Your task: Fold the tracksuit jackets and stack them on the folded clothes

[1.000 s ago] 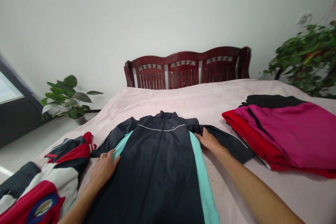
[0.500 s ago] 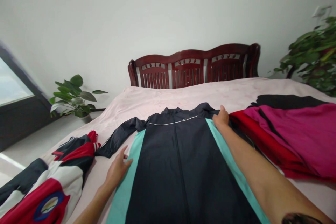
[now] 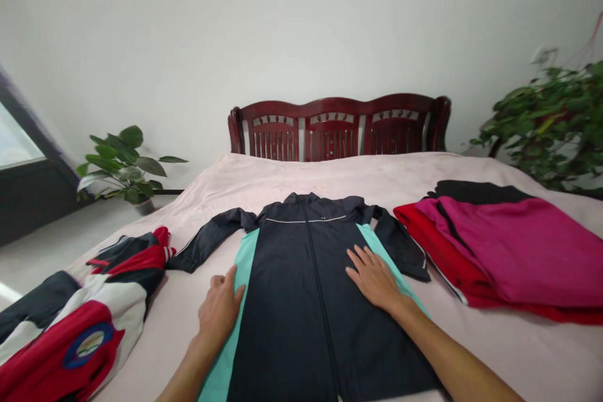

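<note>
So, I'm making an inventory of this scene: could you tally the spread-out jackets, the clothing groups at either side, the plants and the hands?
Spread-out jacket: 1
Clothing groups: 2 (left group, right stack)
Plants: 2 (left plant, right plant)
Hands: 2 (left hand, right hand)
Total: 7

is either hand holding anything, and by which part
The right hand holds nothing, spread open over the dark navy zip-up jacket; the left hand is at its teal side panel, where a grip cannot be told.
</note>
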A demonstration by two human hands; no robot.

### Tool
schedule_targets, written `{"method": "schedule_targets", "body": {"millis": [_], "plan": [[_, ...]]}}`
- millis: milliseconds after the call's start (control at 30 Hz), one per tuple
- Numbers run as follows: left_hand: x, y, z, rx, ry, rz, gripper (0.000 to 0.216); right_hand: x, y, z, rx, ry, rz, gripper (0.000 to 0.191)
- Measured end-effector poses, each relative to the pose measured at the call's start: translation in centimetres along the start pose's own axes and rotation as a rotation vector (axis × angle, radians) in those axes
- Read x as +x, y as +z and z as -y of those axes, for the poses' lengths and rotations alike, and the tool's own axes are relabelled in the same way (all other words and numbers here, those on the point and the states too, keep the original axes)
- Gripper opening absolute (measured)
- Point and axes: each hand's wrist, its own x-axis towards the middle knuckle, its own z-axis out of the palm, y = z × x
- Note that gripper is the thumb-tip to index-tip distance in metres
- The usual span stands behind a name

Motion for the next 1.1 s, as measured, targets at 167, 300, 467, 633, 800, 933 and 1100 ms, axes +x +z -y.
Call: {"method": "schedule_targets", "body": {"millis": [167, 300, 467, 633, 800, 933, 1100], "plan": [[2.0, -1.4, 2.7, -0.124, 0.14, 0.0, 0.045, -1.5, -0.2, -0.6, -0.022, 0.069, 0.011, 0.059], [3.1, -2.6, 4.7, -0.009, 0.093, 0.024, 0.043, -3.9, -0.1, -0.6, -0.008, -0.012, -0.051, 0.058], [0.7, -2.2, 1.9, 0.228, 0.129, -0.127, 0.043, -5.0, -1.8, 0.9, -0.079, 0.116, -0.032, 0.056], [-3.3, 1.0, -4.5, 0.141, 0.491, -0.27, 0.049, -5.3, -3.2, 9.9, 0.1, -0.061, -0.086, 0.061], [-3.7, 4.0, -5.3, 0.096, 0.65, -0.23, 0.052, -5.1, -1.5, 15.2, 0.287, -0.294, 0.003, 0.061], [-1.7, 3.8, -2.5, 0.087, 0.68, -0.217, 0.055, -3.6, -1.0, 11.9, 0.236, -0.251, 0.031, 0.06], [0.4, 2.9, 1.6, 0.108, 0.561, -0.206, 0.054, -2.1, -0.2, 5.0, 0.093, -0.015, 0.017, 0.064]]}}
